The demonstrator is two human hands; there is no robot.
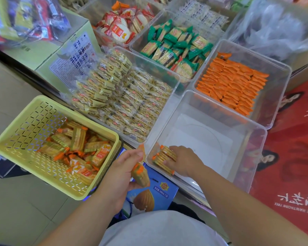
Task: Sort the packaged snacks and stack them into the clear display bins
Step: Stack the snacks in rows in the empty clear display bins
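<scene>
Now the right hand [183,160] sets a stack [164,158] in the bin's [220,110] near corner, fingers clamped round it — the left hand [124,167] pinches a pack [140,174], probably next to go alongside

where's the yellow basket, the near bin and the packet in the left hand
yellow basket [28,125]: head view, left inner wall
near bin [203,139]: head view, bare floor
packet [140,174]: head view, its middle
</scene>
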